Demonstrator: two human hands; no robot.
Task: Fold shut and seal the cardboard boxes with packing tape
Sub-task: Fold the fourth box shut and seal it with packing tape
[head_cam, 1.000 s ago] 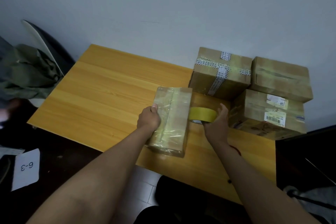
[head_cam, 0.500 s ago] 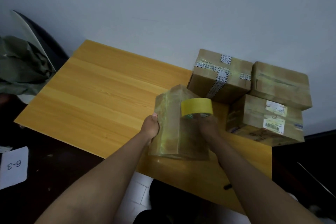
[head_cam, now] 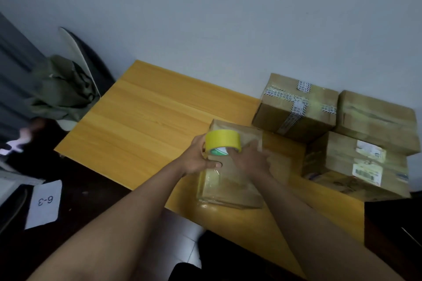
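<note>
Gripping the yellow roll of packing tape (head_cam: 223,143) above the tape-wrapped brown cardboard box (head_cam: 230,180) at the wooden table's (head_cam: 146,125) near edge, the left hand (head_cam: 198,159) risks skewing the strip if the box slides; the right hand (head_cam: 250,159) presses it flat. A white card (head_cam: 44,203) reads "6-3"; box labels are illegible.

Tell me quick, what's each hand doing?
Left hand: holding the tape roll.
Right hand: resting on the box; grip cannot be told.
</note>
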